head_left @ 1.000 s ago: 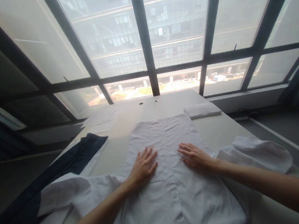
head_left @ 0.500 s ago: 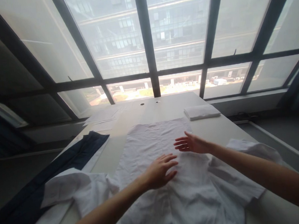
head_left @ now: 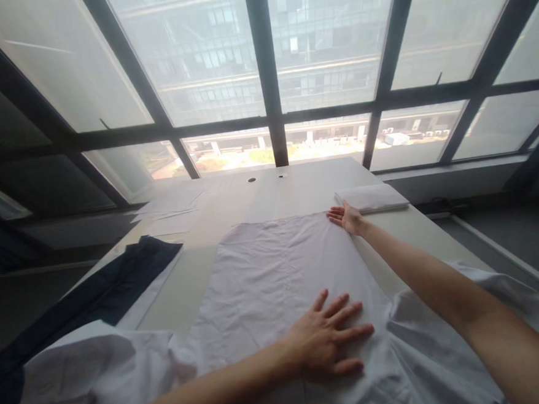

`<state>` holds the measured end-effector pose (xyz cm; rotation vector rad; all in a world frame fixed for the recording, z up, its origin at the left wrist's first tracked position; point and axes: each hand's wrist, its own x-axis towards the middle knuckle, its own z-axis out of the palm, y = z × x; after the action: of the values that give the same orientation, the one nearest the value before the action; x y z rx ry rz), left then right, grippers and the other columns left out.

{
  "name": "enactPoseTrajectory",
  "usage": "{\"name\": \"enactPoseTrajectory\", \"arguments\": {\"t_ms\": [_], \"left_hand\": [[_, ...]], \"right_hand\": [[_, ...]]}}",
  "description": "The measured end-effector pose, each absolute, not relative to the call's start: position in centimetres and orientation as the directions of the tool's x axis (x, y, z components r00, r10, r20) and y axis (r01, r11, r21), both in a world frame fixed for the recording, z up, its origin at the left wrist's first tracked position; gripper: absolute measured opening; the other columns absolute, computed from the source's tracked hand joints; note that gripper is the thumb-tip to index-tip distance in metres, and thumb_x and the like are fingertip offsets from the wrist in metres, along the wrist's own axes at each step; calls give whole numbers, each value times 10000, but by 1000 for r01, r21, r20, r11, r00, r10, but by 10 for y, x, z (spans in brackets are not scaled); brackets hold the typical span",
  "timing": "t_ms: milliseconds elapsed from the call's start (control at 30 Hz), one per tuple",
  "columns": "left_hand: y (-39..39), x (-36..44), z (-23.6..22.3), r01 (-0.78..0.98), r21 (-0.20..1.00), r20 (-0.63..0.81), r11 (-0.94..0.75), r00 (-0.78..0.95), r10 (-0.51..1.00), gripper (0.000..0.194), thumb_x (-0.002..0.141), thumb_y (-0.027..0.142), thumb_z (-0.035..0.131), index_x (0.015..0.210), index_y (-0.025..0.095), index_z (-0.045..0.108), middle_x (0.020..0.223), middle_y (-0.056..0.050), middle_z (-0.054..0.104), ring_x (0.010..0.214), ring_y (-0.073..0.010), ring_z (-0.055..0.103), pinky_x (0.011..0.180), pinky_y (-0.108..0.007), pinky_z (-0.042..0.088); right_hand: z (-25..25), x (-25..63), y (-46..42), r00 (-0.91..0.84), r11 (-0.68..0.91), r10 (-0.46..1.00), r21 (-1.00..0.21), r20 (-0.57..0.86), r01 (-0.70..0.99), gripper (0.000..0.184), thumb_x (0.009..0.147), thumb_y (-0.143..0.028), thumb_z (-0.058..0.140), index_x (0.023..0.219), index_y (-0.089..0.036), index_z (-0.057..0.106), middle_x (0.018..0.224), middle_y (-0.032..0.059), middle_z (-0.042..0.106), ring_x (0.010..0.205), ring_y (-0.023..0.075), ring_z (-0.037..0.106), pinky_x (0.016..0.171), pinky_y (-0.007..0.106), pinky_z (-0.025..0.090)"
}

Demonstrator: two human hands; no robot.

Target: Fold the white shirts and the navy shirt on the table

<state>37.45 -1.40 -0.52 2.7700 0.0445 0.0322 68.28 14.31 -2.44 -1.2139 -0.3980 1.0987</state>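
Observation:
A white shirt [head_left: 274, 269] lies spread out flat on a pale table [head_left: 291, 188], its sleeves bunched at the near left and right. My left hand [head_left: 330, 342] presses flat on the shirt's middle, fingers spread, holding nothing. My right hand [head_left: 347, 217] reaches far forward with the arm stretched out. It lies open at the shirt's far right corner, fingers flat on the cloth edge.
A folded white cloth [head_left: 373, 198] lies just beyond my right hand. A dark navy garment [head_left: 113, 287] lies along the table's left side. Sheets of paper [head_left: 172, 205] sit at the far left. Large windows [head_left: 260, 73] stand behind the table.
My right hand has moved from the shirt's middle out to its far right corner. My left hand has shifted rightward and stays flat on the shirt. The view has tilted slightly.

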Motion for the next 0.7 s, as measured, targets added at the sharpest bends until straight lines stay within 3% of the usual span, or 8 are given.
{"name": "enactPoseTrajectory", "arguments": {"t_ms": [133, 267, 367, 433, 500, 567, 633, 700], "left_hand": [[-14, 375, -2, 39, 375, 6, -926, 999, 45, 601, 1035, 602, 347, 1570, 328, 350, 1665, -54, 235, 1546, -305, 129, 1230, -588, 38], [-15, 374, -8, 36, 399, 25, -916, 998, 50, 588, 1027, 593, 391, 1554, 332, 378, 1661, -47, 257, 1547, -300, 136, 1231, -582, 38], [-14, 376, -7, 20, 474, 87, -880, 994, 69, 579, 995, 555, 501, 1515, 307, 446, 1637, -62, 323, 1532, -320, 200, 1231, -579, 68], [-8, 376, 1, 42, 595, 128, -803, 981, 146, 513, 980, 490, 548, 1440, 262, 539, 1549, -92, 471, 1453, -312, 383, 1215, -525, 212], [6, 372, 15, 103, 768, 87, -632, 961, 261, 394, 986, 449, 532, 1277, 214, 657, 1329, -107, 658, 1239, -268, 599, 1088, -426, 424], [27, 359, 27, 173, 922, -84, -347, 963, 256, 388, 989, 491, 509, 1098, 182, 717, 1101, -102, 739, 1016, -239, 691, 891, -355, 534], [51, 338, 33, 260, 966, -260, -7, 966, -7, 471, 959, 569, 536, 1123, 164, 711, 1132, -125, 730, 995, -262, 707, 811, -354, 553], [75, 311, 29, 361, 911, -326, 198, 927, -187, 537, 913, 588, 610, 1231, 162, 684, 1214, -144, 702, 1067, -295, 698, 856, -384, 543]], "right_hand": [[-21, 673, 176, 641, 38, 732, -925, -232, -378, 300, 1040, -373, 424, 860, -198, 588, 732, 14, 663, 653, 102, 650, 616, 173, 532], [-7, 658, 175, 650, 72, 738, -936, -183, -344, 306, 1037, -326, 369, 919, -193, 618, 755, 22, 691, 657, 107, 646, 621, 190, 517], [-1, 624, 148, 497, 11, 849, -934, -179, -356, 318, 1012, -318, 407, 922, -165, 671, 822, 77, 742, 669, 149, 673, 633, 254, 538], [-3, 594, 121, 162, -120, 967, -915, -195, -385, 387, 1028, -377, 397, 955, -146, 700, 920, 120, 763, 697, 169, 685, 652, 281, 544], [-7, 563, 96, -189, -257, 963, -874, -195, -411, 489, 1047, -456, 353, 1018, -125, 712, 1014, 145, 761, 792, 192, 708, 716, 305, 554], [-13, 538, 77, -303, -306, 936, -845, -181, -439, 552, 1059, -485, 313, 1034, -112, 720, 1043, 146, 758, 876, 204, 719, 812, 326, 555], [-17, 520, 67, -345, -359, 916, -808, -207, -467, 589, 1068, -487, 284, 1020, -100, 725, 1037, 146, 760, 917, 208, 725, 908, 351, 539], [-21, 510, 65, -405, -436, 880, -765, -250, -475, 610, 1069, -493, 279, 1009, -83, 726, 1052, 162, 756, 959, 219, 728, 996, 382, 510]]}}
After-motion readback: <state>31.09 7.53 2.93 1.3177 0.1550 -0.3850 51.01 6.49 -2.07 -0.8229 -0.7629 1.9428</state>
